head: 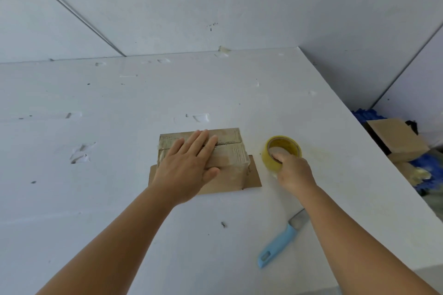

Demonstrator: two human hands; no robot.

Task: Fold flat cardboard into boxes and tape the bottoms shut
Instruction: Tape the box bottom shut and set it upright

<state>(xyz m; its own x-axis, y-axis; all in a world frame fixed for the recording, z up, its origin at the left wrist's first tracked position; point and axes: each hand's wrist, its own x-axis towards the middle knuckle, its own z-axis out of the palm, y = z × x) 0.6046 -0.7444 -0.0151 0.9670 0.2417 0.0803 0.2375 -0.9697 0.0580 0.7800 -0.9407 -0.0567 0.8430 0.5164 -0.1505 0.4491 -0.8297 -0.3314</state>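
A small brown cardboard box (233, 151) stands on the white table (119, 151) with its folded flaps facing up; a seam between the flaps shows at the top. My left hand (189, 165) lies flat on those flaps, fingers spread, pressing down. Open flaps stick out along the table at the box's near side. Just right of the box lies a yellow tape roll (284, 145). My right hand (293, 173) grips the roll's near rim, with fingers curled into its core.
A knife with a light blue handle (278, 244) lies on the table near my right forearm. Past the table's right edge sit more cardboard boxes (398, 141) and a blue mesh material (424, 163). White walls close in behind the table.
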